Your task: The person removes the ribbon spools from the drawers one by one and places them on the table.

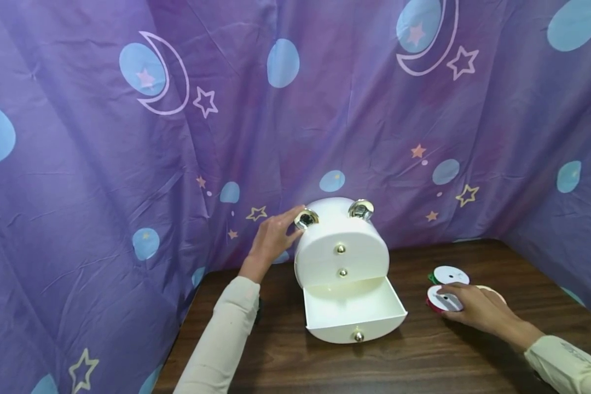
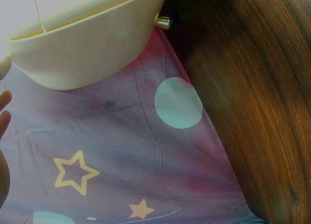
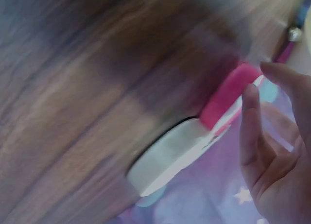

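A white drawer box (image 1: 342, 262) with two round gold ears stands on the table, its bottom drawer (image 1: 357, 306) pulled out and bare inside. My left hand (image 1: 274, 232) holds the box's left gold ear (image 1: 306, 218), thumb below and fingers above. Over on the right, my right hand (image 1: 485, 309) pinches a pink ribbon spool (image 3: 228, 95) with a white face between thumb and fingers. Blur in the right wrist view hides the exact contact. Beside it, partly under the hand in the head view, lies a pale ribbon spool (image 3: 170, 153).
A green ribbon spool (image 1: 451, 274) lies just behind the pink one. Something dark (image 1: 259, 311) shows beside the left sleeve. The brown wooden table (image 1: 276, 361) meets a purple cloth (image 1: 246, 137) with moons and stars at its back and sides.
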{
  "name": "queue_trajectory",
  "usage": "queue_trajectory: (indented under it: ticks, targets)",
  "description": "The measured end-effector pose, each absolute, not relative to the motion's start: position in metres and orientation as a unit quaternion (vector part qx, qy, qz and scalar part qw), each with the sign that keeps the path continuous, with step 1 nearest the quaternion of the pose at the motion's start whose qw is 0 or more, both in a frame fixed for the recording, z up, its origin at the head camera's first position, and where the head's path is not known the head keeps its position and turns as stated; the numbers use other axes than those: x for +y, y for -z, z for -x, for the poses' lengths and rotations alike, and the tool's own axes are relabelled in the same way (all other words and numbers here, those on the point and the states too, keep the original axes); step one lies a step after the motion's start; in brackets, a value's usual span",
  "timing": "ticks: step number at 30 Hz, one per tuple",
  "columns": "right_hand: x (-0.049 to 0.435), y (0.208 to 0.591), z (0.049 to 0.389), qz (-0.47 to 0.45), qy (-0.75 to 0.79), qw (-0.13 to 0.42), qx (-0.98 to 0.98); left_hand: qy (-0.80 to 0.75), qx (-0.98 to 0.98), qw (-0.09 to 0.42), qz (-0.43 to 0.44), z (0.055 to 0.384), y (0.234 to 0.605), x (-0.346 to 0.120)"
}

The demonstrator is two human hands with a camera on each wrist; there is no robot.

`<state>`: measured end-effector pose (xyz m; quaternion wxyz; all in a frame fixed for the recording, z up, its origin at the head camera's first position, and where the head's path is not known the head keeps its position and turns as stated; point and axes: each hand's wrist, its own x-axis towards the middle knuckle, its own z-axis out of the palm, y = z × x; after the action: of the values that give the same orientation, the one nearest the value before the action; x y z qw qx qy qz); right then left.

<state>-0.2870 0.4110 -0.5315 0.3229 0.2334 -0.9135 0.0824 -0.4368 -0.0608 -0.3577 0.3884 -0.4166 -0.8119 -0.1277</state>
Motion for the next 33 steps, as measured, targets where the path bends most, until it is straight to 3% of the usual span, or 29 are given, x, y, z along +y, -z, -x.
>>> queue_trajectory:
  ticks: [8,24,33]
  targets:
    - [0.365,0.501,0.280,-0.253,-0.110,0.363,-0.890,0.128,-0.811,0.390,0.417,0.437,0.357,-0.063]
    - [0.295,0.474,0.270,-0.414,-0.177,0.387,-0.805,0.124,-0.817,0.384,0.413,0.437,0.359,-0.061]
    - [0.269,0.480,0.271,-0.521,-0.174,0.340,-0.764,0.123,-0.818,0.388,0.408,0.436,0.357,-0.059]
